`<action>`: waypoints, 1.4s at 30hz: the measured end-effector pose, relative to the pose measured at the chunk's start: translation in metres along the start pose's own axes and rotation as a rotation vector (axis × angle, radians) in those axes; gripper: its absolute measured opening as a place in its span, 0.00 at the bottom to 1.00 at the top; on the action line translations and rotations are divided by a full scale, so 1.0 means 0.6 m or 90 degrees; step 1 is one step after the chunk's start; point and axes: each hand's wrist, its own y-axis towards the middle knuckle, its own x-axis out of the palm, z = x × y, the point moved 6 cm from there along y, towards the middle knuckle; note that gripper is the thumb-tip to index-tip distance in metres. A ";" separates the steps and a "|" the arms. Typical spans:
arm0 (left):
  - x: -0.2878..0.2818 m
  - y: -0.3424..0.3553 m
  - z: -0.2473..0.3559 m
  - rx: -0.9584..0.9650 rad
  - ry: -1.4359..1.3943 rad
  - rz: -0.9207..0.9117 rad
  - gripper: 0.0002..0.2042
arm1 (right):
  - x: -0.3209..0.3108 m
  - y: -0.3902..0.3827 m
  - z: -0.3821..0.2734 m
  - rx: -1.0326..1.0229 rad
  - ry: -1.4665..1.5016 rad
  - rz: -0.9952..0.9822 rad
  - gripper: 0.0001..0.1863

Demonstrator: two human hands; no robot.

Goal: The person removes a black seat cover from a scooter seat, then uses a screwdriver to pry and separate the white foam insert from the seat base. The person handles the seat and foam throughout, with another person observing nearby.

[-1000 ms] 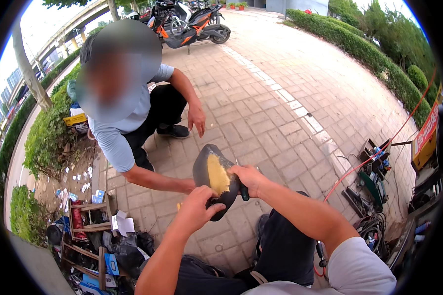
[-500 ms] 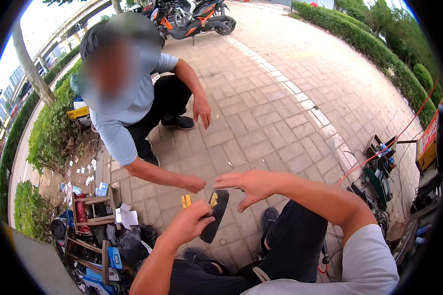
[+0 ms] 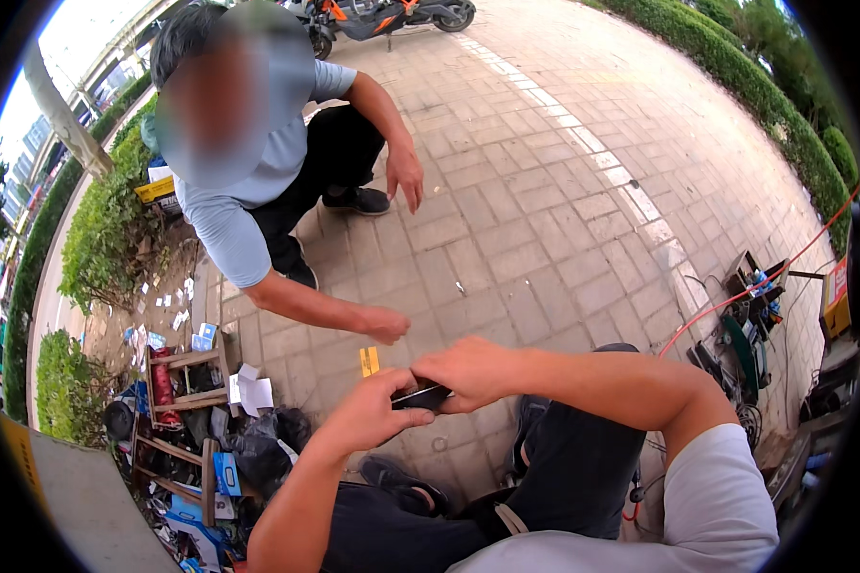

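Note:
Between my two hands I hold a dark, flat, phone-like slab (image 3: 422, 396), tilted, with a brownish patch near its upper end. My left hand (image 3: 365, 413) grips its left side, thumb along the near edge. My right hand (image 3: 473, 372) closes on the other side, its fingers bent over the top and far edge. Those fingers partly hide the slab, and I cannot tell if a small tool is also in them. Just beyond my left hand, a small yellow card (image 3: 369, 360) appears to lie on the paving. Across from me, a squatting person's closed hand (image 3: 388, 325) hovers near mine.
Left of me stands a wooden frame (image 3: 189, 405) amid black plastic bags (image 3: 263, 449), boxes and scraps. To my right are tools (image 3: 741, 339), cables and a red hose (image 3: 726, 304). A scooter (image 3: 392, 19) is parked far off; hedges edge the brick paving (image 3: 535, 248).
My right hand has come down from above the slab and now grips it. The slab has turned flatter. A thin metal tool at my right fingers no longer shows. The view has tipped down slightly.

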 end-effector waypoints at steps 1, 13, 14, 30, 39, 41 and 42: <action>0.001 0.002 -0.004 -0.005 -0.044 -0.008 0.15 | 0.000 0.000 0.002 -0.010 0.019 0.008 0.20; 0.000 -0.007 -0.017 -0.005 -0.190 0.060 0.07 | 0.001 -0.008 0.020 -0.077 0.176 0.035 0.25; -0.003 -0.009 -0.013 0.030 -0.175 0.082 0.07 | -0.002 -0.008 0.018 -0.079 0.177 0.030 0.24; -0.014 -0.030 -0.014 0.055 -0.168 0.213 0.12 | -0.017 -0.024 0.014 -0.122 0.182 0.129 0.19; -0.021 -0.023 -0.030 0.115 -0.300 -0.013 0.29 | -0.056 -0.057 -0.001 -0.170 0.071 0.174 0.23; -0.015 -0.024 -0.021 0.110 -0.252 -0.052 0.26 | -0.063 -0.059 -0.003 -0.163 0.100 0.181 0.24; -0.012 -0.021 -0.021 0.098 -0.246 -0.061 0.24 | -0.062 -0.060 0.001 -0.144 0.106 0.169 0.24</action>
